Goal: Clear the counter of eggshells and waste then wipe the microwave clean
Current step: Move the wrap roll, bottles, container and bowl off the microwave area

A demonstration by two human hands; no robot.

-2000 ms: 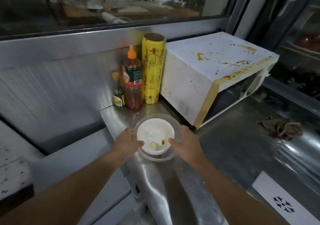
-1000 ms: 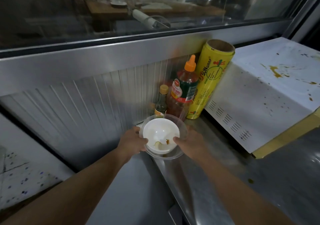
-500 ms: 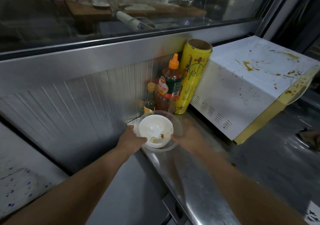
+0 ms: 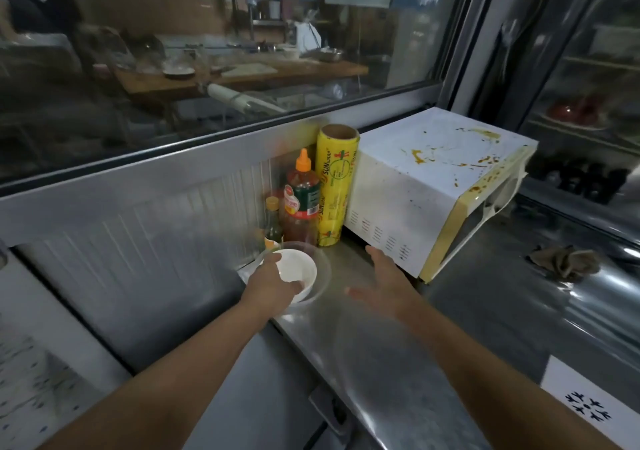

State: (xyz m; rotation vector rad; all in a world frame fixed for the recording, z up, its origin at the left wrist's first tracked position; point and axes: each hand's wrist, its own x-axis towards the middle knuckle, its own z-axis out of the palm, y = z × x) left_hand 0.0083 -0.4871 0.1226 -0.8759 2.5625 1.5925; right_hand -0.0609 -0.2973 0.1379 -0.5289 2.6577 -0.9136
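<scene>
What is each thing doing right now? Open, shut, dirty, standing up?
Microwave: door shut, top splattered with orange-brown stains.
White bowl: upright, nested inside the glass bowl.
Left hand: resting on the white bowl.
Right hand: open, holding nothing.
Sauce bottle: upright, capped.
Wrap roll: standing on end.
Cloth: crumpled on the counter.

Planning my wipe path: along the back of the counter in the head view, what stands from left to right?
Small bottle → red sauce bottle → yellow wrap roll → microwave.
</scene>
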